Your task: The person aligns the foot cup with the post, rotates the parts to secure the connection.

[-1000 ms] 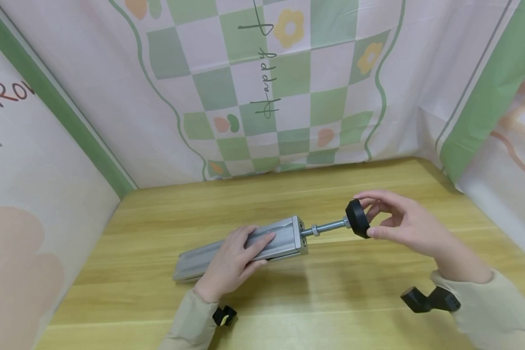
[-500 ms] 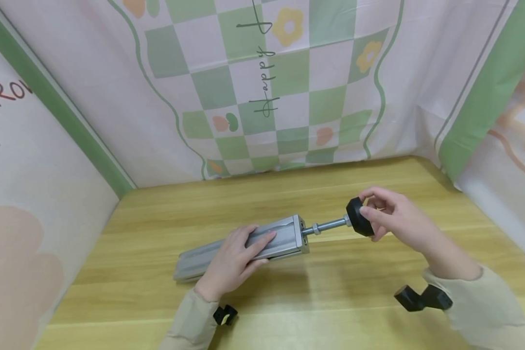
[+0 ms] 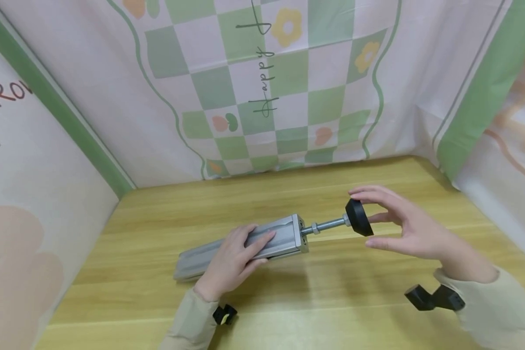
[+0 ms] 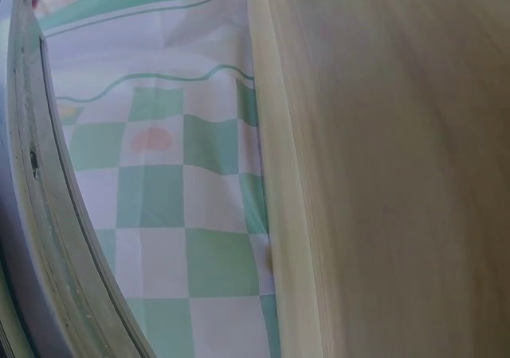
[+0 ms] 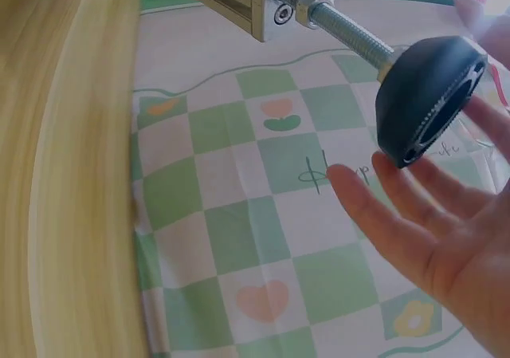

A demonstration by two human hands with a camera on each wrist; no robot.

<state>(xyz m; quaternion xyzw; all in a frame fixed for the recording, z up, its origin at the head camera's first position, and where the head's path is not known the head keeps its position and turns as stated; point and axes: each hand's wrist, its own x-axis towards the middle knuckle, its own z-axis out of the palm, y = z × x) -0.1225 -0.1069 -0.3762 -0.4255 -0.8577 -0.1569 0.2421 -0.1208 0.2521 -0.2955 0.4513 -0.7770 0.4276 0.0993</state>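
Right now I see the right hand (image 3: 413, 231) with its fingers spread wide in a loose C about the black foot (image 3: 358, 217). The forefinger lies at the foot's upper edge, the thumb just below the lower one and apart from it; I cannot tell whether any fingertip truly presses. My right wrist view shows the foot's hollow, ribbed underside facing the palm.

The left hand (image 3: 232, 262) is wrapped over the aluminium profile (image 3: 284, 239), forefinger laid along its top, thumb down the near side, gripping it. From the profile's end plate a threaded rod (image 3: 332, 224) runs out to the foot, with one nut (image 3: 315, 228) partway along and another (image 3: 346, 220) against the foot. My left wrist view has the profile above the tabletop with cloth showing between; I can't make out whether its far end touches down.

Beneath lies the wood-grain table (image 3: 332, 304). Beige sleeves (image 3: 498, 311) cover both forearms, a black mount (image 3: 435, 297) at each wrist. Behind hangs a green-and-white checkered curtain (image 3: 267, 97) reading "Happy", with flowers and hearts; a printed side panel (image 3: 35, 160) stands at left.
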